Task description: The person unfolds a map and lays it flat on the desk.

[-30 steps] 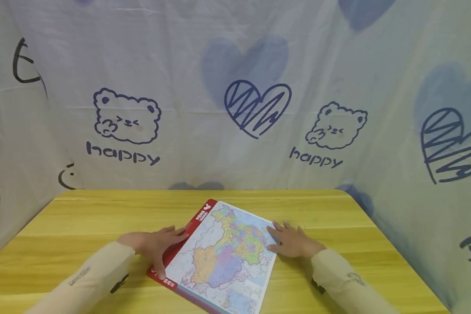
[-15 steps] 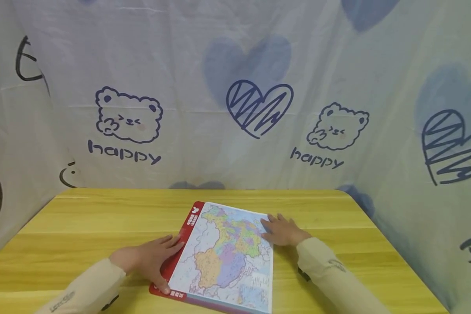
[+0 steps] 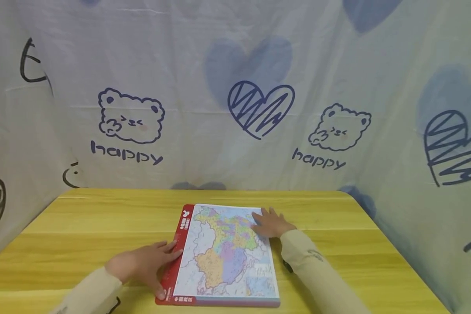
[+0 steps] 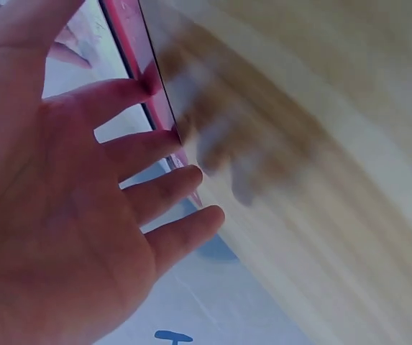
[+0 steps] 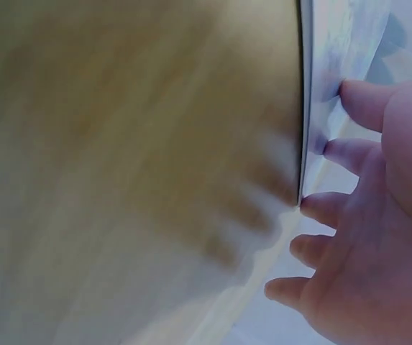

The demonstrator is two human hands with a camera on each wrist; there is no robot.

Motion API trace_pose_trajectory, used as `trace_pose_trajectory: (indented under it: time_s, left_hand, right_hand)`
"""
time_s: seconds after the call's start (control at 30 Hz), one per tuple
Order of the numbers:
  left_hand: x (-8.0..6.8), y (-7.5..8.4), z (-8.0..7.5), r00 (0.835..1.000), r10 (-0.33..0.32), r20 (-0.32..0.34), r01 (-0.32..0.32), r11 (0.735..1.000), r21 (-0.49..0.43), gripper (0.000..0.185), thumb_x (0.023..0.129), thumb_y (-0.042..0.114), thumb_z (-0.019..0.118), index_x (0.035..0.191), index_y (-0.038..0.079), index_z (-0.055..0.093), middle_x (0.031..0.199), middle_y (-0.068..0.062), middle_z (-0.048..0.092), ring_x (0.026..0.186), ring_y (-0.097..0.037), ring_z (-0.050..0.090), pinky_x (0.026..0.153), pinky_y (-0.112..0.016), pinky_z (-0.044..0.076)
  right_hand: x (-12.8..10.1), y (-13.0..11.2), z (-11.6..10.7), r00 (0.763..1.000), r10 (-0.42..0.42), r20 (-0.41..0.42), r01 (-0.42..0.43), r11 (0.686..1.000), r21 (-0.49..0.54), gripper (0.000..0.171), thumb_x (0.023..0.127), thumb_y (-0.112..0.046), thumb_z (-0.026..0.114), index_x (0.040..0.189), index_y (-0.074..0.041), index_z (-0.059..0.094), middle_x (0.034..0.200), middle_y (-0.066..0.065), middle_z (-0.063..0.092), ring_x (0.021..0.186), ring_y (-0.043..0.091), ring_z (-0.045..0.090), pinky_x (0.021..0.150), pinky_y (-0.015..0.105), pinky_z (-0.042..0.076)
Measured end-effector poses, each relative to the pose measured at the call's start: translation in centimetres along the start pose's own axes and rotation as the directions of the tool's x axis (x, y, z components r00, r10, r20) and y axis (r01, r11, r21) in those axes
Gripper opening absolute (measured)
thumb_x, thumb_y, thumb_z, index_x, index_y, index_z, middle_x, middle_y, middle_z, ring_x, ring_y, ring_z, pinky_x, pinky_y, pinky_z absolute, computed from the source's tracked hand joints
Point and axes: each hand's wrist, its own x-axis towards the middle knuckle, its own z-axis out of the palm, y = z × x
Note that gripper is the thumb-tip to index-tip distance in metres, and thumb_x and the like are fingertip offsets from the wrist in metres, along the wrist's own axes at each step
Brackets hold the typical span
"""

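Observation:
A flat map board (image 3: 220, 257), printed with a coloured map and a red strip along its left side, lies on the wooden table, nearly square to it. My left hand (image 3: 143, 264) rests spread on the red strip, thumb near the front left corner. In the left wrist view, the straight fingers of the left hand (image 4: 83, 187) reach the red edge. At the back right corner, my right hand (image 3: 272, 223) touches the board with spread fingers. The right wrist view has the fingertips of the right hand (image 5: 364, 215) along the board's pale edge. Neither hand curls round it.
The yellow wood-grain table (image 3: 102, 218) extends on both sides of the board. Behind it and at both sides hangs a pale cloth (image 3: 196, 144) with hearts, bears and "happy" lettering.
The map board has turned anticlockwise from slanted to nearly straight. Its far end has swung left, and the right hand has moved left with it. Both hands stay on the board.

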Motion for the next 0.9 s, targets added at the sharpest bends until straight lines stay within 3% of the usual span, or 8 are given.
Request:
trace_pose_trajectory:
  time_s: [0.37,0.5,0.7,0.9]
  left_hand:
    - [-0.5,0.8,0.4,0.998,-0.057,-0.006,0.056,0.992,-0.114,0.103,0.062,0.037,0.090,0.146,0.004,0.041,0.154,-0.019,0.028,0.139,-0.044,0.020,0.103,-0.064,0.030]
    - [-0.5,0.9,0.5,0.997,-0.074,-0.004,0.073,0.987,-0.142,0.103,0.062,0.037,0.090,0.147,0.005,0.040,0.155,-0.017,0.027,0.140,-0.043,0.019,0.103,-0.065,0.029]
    - [-0.5,0.8,0.5,0.997,-0.071,-0.017,0.067,0.984,-0.166,0.103,0.062,0.035,0.090,0.147,0.005,0.040,0.155,-0.016,0.026,0.141,-0.044,0.017,0.103,-0.065,0.029]
    - [-0.6,0.3,0.6,0.998,-0.047,-0.031,0.041,0.981,-0.187,0.103,0.062,0.035,0.090,0.147,0.004,0.040,0.155,-0.018,0.026,0.140,-0.046,0.015,0.103,-0.066,0.027]
  right_hand:
    - [0.7,-0.9,0.0,0.999,0.001,-0.038,-0.003,0.998,-0.058,0.054,0.103,-0.035,0.043,0.149,-0.008,0.036,0.155,0.021,0.024,0.142,0.047,0.008,0.110,0.065,0.005]
    - [0.8,-1.2,-0.1,0.997,-0.018,-0.080,0.012,0.998,-0.065,0.054,0.102,-0.034,0.047,0.148,-0.007,0.039,0.153,0.023,0.028,0.141,0.047,0.014,0.110,0.064,0.011]
    - [0.3,-2.3,-0.2,0.978,-0.139,-0.158,0.135,0.990,-0.037,0.052,0.101,-0.032,0.051,0.144,-0.003,0.043,0.149,0.025,0.035,0.139,0.043,0.026,0.110,0.056,0.024]
    - [-2.4,-4.4,-0.1,0.933,-0.304,-0.191,0.291,0.952,-0.094,0.056,0.098,-0.033,0.058,0.143,-0.002,0.045,0.146,0.024,0.039,0.135,0.042,0.034,0.107,0.055,0.031]
